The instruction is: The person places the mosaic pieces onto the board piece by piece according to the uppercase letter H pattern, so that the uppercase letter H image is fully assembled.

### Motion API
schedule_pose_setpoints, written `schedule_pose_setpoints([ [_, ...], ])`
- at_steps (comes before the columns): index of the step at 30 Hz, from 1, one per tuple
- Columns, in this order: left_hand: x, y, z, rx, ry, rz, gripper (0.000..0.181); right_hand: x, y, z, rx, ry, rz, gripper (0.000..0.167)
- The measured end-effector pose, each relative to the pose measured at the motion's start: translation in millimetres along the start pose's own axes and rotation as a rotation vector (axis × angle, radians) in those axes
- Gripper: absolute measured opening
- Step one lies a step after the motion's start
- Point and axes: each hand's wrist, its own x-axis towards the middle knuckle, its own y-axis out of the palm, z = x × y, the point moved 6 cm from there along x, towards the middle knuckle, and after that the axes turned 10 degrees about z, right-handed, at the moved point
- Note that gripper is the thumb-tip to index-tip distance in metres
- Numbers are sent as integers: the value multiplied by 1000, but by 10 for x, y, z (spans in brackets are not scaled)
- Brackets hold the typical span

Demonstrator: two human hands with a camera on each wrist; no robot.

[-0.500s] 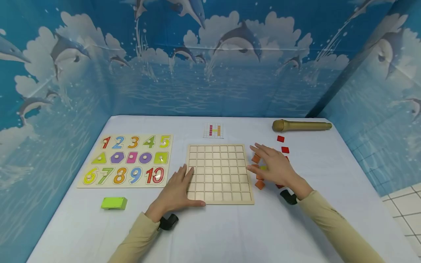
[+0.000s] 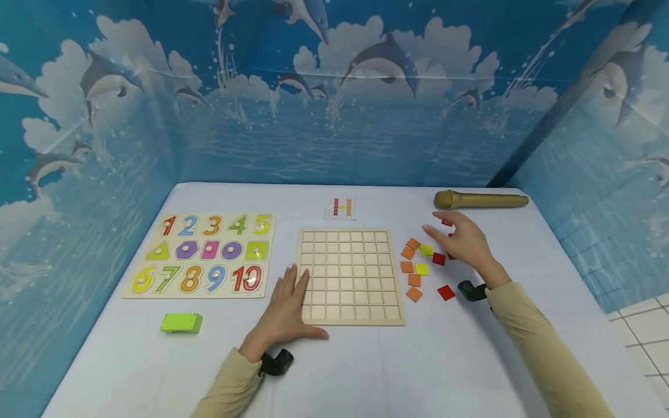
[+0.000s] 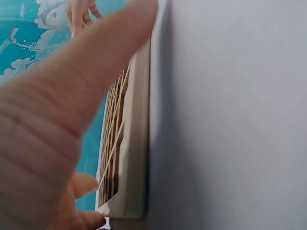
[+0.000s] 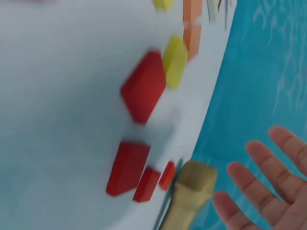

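Observation:
My left hand [image 2: 279, 316] rests with spread fingers against the left side and lower left corner of the square wooden grid board [image 2: 358, 322]; the left wrist view has its thumb [image 3: 110, 43] along the board's front edge [image 3: 139, 134]. My right hand [image 2: 467, 241] hovers over the red tiles at the right, fingers apart and holding nothing. Several red tiles [image 2: 446, 292] lie under and near it, also in the right wrist view, where one red tile [image 4: 144, 88] touches a yellow tile [image 4: 175, 61]. Orange tiles [image 2: 414, 294] and yellow tiles [image 2: 421, 269] lie beside the board.
A small card [image 2: 340, 216] with a coloured H pattern lies behind the board. A number and shape puzzle [image 2: 198, 295] is at the left, with a green block [image 2: 181, 323] in front of it. A brown microphone-shaped object [image 2: 481, 200] lies at the back right.
My right hand has moved right and back, from over the orange tiles to the red ones, uncovering the orange and yellow tiles. My left hand has barely shifted.

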Motion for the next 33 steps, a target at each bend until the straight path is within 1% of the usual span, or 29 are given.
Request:
schedule_pose_setpoints([
  [4,3,22,-7,-17,19,-48,132,95,-82,-178,31,46,-53,65],
  [6,4,36,2,-28,20,-65,130,152,-101,-284,47,67,-62,63],
  [8,5,52,14,-41,22,-82,128,294,-40,-568,32,76,-89,64],
  [9,6,60,21,-49,22,-87,128,370,-8,-711,20,85,-87,65],
  [10,7,68,28,-58,22,-90,127,424,8,-812,31,92,-71,66],
  [11,8,75,34,-66,22,-93,127,488,39,-934,21,98,-65,68],
  [13,5,80,36,-79,26,-101,127,554,62,-1070,10,123,-61,70],
  [15,3,80,38,-83,27,-107,127,514,3,-983,30,163,-28,67],
  [18,5,81,43,-79,25,-113,128,426,-72,-816,59,215,1,64],
  [21,6,80,50,-72,24,-117,128,391,-88,-753,86,257,53,60],
  [25,2,77,54,-65,23,-117,128,393,-73,-761,93,296,105,57],
  [28,5,75,60,-58,22,-117,127,411,-65,-783,85,300,122,57],
  [33,20,73,72,-48,25,-120,127,447,-45,-812,76,302,140,51],
])
